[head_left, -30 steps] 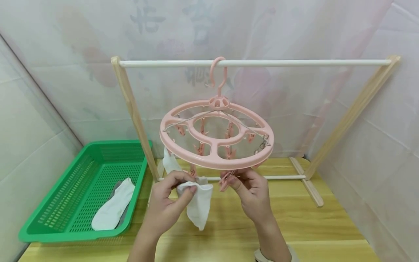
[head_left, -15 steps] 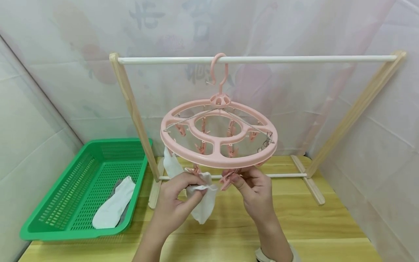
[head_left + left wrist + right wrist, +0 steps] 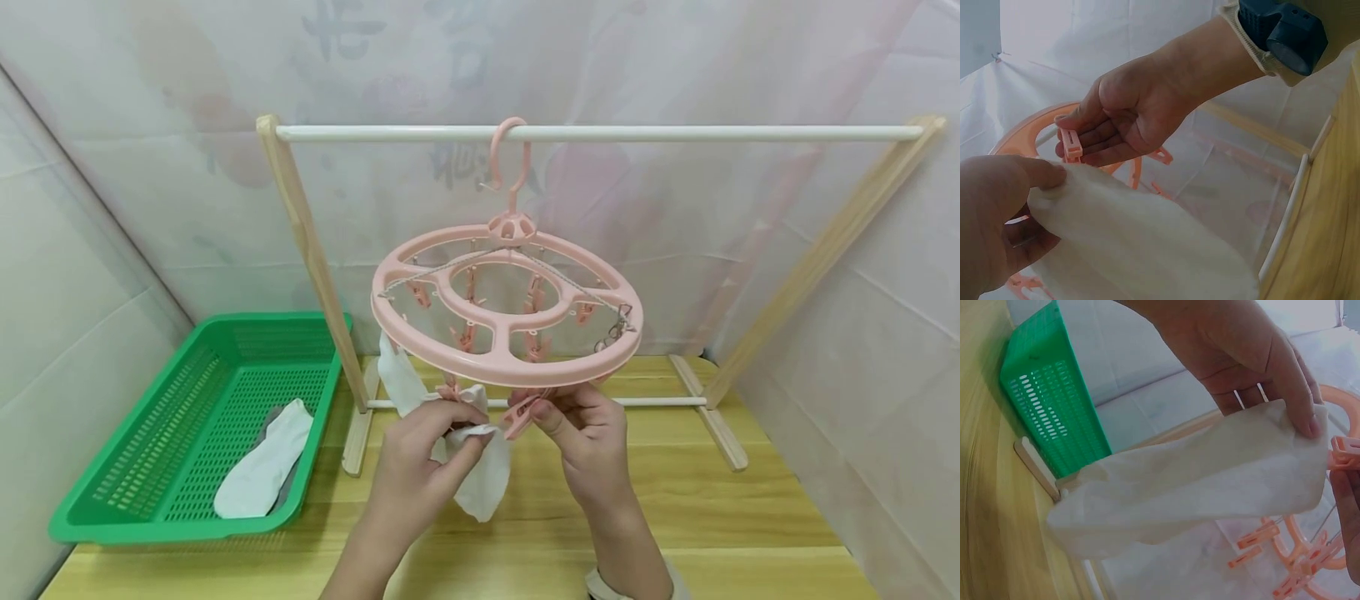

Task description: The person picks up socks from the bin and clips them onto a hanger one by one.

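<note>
Left hand (image 3: 420, 454) pinches white sock (image 3: 480, 475) by its top edge, just under pink round clip hanger's (image 3: 506, 308) front rim. Right hand (image 3: 588, 442) pinches pink clip (image 3: 519, 414) beside the sock, not yet on it. Hanger hangs on white rail (image 3: 600, 132). Faint writing on backdrop (image 3: 457, 37), unreadable. Second sock (image 3: 262, 471) lies in green basket (image 3: 112, 483).

Bare forearms; beige cuff, dark-blue wrist device (image 3: 1282, 31) on right.
</note>
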